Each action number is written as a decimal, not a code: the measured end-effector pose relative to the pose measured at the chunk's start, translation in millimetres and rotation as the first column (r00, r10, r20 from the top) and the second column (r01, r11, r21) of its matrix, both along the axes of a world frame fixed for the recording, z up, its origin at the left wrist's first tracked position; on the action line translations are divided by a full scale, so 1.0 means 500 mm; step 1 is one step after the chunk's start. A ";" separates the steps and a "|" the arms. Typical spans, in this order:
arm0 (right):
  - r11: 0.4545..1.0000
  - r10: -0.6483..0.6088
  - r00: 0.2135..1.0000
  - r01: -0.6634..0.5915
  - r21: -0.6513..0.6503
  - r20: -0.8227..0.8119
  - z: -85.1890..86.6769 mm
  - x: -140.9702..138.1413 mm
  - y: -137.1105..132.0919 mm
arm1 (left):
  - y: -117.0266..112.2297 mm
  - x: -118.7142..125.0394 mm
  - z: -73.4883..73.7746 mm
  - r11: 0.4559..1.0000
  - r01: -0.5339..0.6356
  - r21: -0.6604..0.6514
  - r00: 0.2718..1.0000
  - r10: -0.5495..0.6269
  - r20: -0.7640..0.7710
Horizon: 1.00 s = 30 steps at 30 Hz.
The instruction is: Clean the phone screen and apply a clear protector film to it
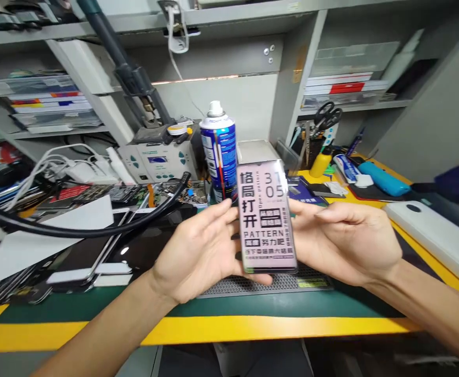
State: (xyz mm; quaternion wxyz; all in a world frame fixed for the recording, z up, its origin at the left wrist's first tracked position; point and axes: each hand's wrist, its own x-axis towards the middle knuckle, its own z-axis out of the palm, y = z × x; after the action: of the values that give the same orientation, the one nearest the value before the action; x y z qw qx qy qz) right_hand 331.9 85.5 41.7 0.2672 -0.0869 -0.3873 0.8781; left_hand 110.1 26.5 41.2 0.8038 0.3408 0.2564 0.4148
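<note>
A smartphone [268,220] stands nearly upright between my hands, its lit screen facing me with large printed characters and "31 05". My left hand [201,246] grips its left side, with fingers passing behind and under the lower edge. From the right, my right hand [343,238] holds the other edge, its fingertips partly hidden behind the phone. Beneath the phone lies a grey perforated mat [248,285] on the green work mat [198,310]. Just behind it stands a blue spray can [218,152] with a white cap.
A black hose [96,230] arcs over stacked phones and screens [80,262] on the left. Behind is a grey control station [158,159]. On the right are a yellow bottle [321,161], scissors [326,116], a blue case [384,178] and a long white device [435,241].
</note>
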 end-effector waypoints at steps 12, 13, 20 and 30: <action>0.998 0.054 0.998 -0.054 0.045 -0.010 0.016 0.005 -0.003 | 0.011 0.009 0.012 0.997 0.023 -0.070 0.999 -0.024 -0.021; 0.997 0.058 0.998 -0.058 0.042 -0.019 0.015 0.005 -0.003 | 0.011 0.009 0.012 0.997 0.023 -0.072 1.000 -0.024 -0.020; 0.997 0.069 0.997 -0.067 0.046 -0.043 0.013 0.004 -0.003 | 0.010 0.011 0.012 0.997 0.027 -0.074 1.000 -0.028 -0.007; 1.000 0.022 1.000 -0.022 0.019 0.016 0.015 0.001 -0.004 | 0.003 0.012 0.012 0.999 0.017 -0.049 1.000 -0.017 -0.008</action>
State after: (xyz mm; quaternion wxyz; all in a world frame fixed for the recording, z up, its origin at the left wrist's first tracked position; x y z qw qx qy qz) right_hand 332.2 83.5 49.3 0.2554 -0.0870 -0.3988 0.8765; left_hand 116.2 27.9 47.0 0.8143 0.3249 0.2668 0.4002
